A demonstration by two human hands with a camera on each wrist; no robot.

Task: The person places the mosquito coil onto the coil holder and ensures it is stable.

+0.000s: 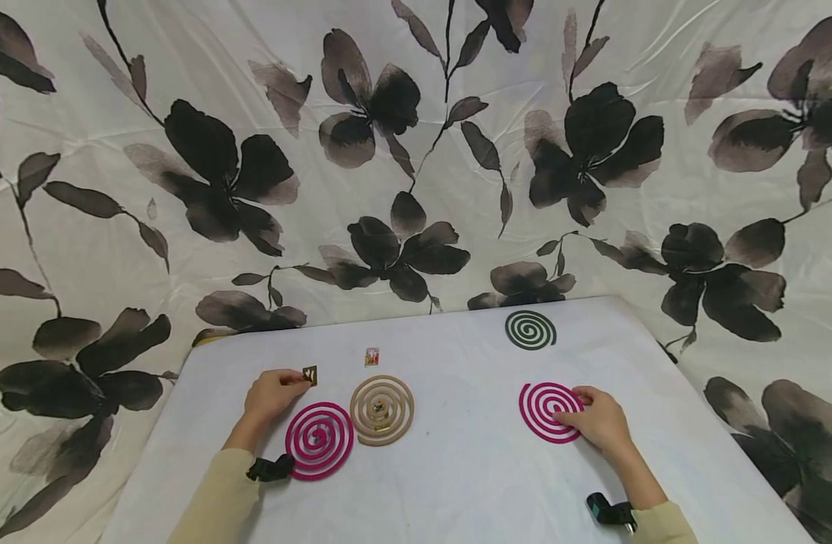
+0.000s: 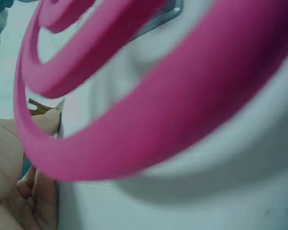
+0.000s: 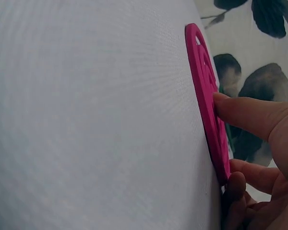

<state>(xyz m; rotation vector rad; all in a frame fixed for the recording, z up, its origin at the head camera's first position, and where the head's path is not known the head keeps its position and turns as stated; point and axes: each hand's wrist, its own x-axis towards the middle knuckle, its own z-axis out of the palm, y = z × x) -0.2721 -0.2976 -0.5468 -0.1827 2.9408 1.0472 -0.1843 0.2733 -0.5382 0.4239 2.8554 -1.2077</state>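
My left hand pinches a small flat gold-coloured piece with a pale cut-out between thumb and fingertips. Just below that hand is a pink mosquito coil, its turns large in the left wrist view, with a silvery metal strip under it. A tan mosquito coil lies right beside it, gold-coloured metal showing at its middle. Over on the right, my right hand grips a second pink mosquito coil by its right side. The thumb presses on its face, the other fingers at its edge, close over the table.
A dark green mosquito coil lies near the table's back edge. Behind the tan coil is a small red-and-white picture card or box. The white table ends at a floral cloth backdrop.
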